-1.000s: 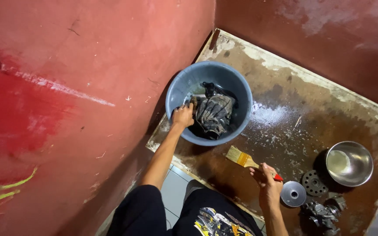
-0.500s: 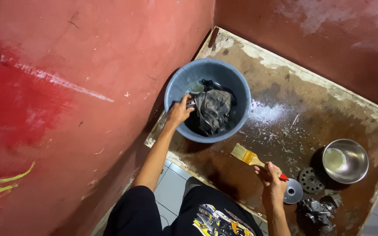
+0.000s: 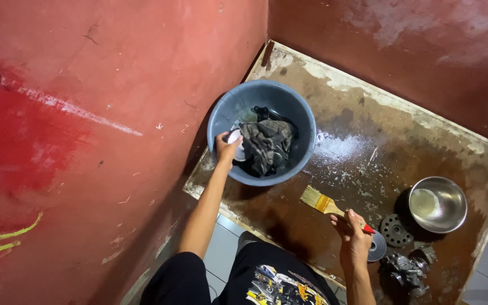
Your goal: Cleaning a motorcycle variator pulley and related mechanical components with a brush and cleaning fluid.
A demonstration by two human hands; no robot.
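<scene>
Left hand (image 3: 227, 148) gripping a small pale round part (image 3: 236, 152) over the blue basin (image 3: 238, 104) with dark cloth (image 3: 266, 144), right hand (image 3: 352, 240) closed on paintbrush (image 3: 327, 204), beside steel bowl (image 3: 450, 197) and metal parts (image 3: 405, 268) on stained board (image 3: 357, 118), red walls (image 3: 114, 85) around.

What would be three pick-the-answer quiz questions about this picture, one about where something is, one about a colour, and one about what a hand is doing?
1. Where is the shiny round steel bowl?
A. inside the basin
B. on the stained brown board, right of the paintbrush
C. on the wall

2. What colour is the big round plastic basin?
A. blue-grey
B. yellow
C. white

3. What is the right hand doing?
A. resting empty
B. holding the wooden paintbrush with pale bristles
C. gripping the bowl

Answers:
1 B: the bowl sits on the board near the dark metal toothed disc.
2 A: the basin's rim and wall look blue-grey.
3 B: the fingers wrap the brush handle, while the left hand holds a small pale round object in the basin beside the dark wet cloth.
</scene>
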